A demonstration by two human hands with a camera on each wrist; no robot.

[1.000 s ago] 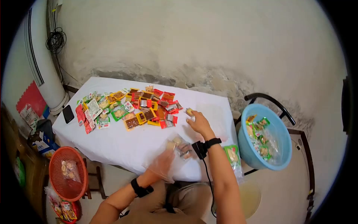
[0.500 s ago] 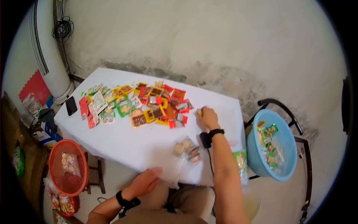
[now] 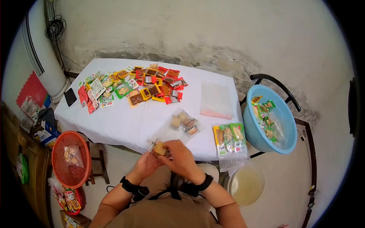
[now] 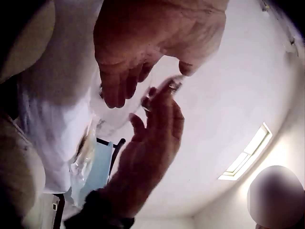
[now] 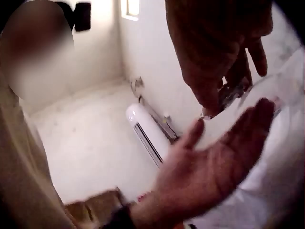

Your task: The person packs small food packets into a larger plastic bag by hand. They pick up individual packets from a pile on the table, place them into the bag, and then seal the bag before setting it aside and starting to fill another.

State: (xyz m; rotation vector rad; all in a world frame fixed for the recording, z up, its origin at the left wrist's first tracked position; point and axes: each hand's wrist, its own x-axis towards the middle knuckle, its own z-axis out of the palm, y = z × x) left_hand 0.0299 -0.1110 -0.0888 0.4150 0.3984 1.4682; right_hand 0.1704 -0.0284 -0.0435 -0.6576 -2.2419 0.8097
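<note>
In the head view, my right hand (image 3: 180,159) pinches a small yellow-brown snack in a shiny clear wrapper (image 3: 161,149) at the table's near edge. Close against it is my left hand (image 3: 146,165); the right wrist view shows the left palm (image 5: 209,162) with its fingers extended near the wrapper. Just beyond both hands, a clear plastic bag (image 3: 165,132) lies on the white-covered table (image 3: 125,121) with several wrapped pieces in its far end. Its near end runs toward the hands, partly hidden by them.
Red, yellow and green snack packets (image 3: 152,90) pile up at the back left, near a phone (image 3: 70,97). Flat clear bags (image 3: 216,99) lie on the right, above a filled bag (image 3: 234,157) overhanging the edge. Outside the table stand a blue basin (image 3: 249,114) and a red basket (image 3: 57,159).
My right hand has come back from the table's right side to the near edge, bringing the wrapped snack beside my left hand. My left hand has drawn back from the clear bag.
</note>
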